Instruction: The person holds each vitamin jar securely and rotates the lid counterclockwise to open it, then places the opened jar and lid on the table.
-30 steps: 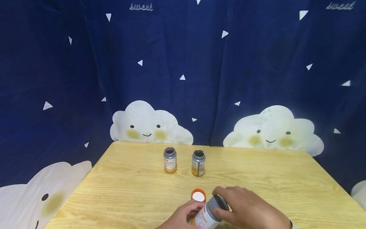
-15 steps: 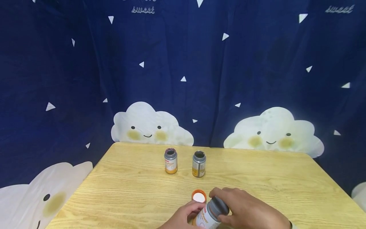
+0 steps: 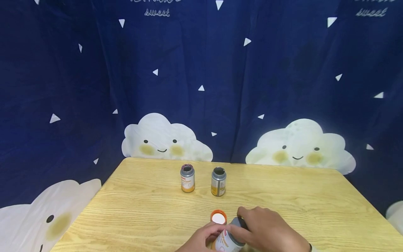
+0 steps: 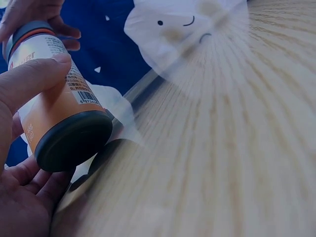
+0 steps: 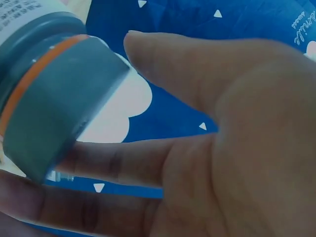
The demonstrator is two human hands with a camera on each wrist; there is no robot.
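Note:
My left hand [image 3: 201, 239] grips a white-and-orange supplement bottle [image 3: 225, 243] around its labelled body, holding it tilted. The left wrist view shows its dark base and barcode, with the left thumb pressed on the label. A grey cap [image 5: 64, 103] sits on the neck, and an orange band shows at the cap's lower edge. My right hand [image 3: 267, 229] is at the cap: in the right wrist view its thumb stands off the cap, while its nearly straight fingers lie alongside and partly behind it. An orange cap [image 3: 218, 217], white inside facing up, lies just beyond the left hand.
Two uncapped bottles, a left one [image 3: 188, 181] and a right one [image 3: 218, 183], stand upright farther back on the wooden table [image 3: 141, 210]. A dark blue curtain [image 3: 201, 52] with printed clouds hangs behind the table.
The right thumb has come off the cap's near side and now reaches farther left over the bottle. The left hand and the bottle stay in about the same place.

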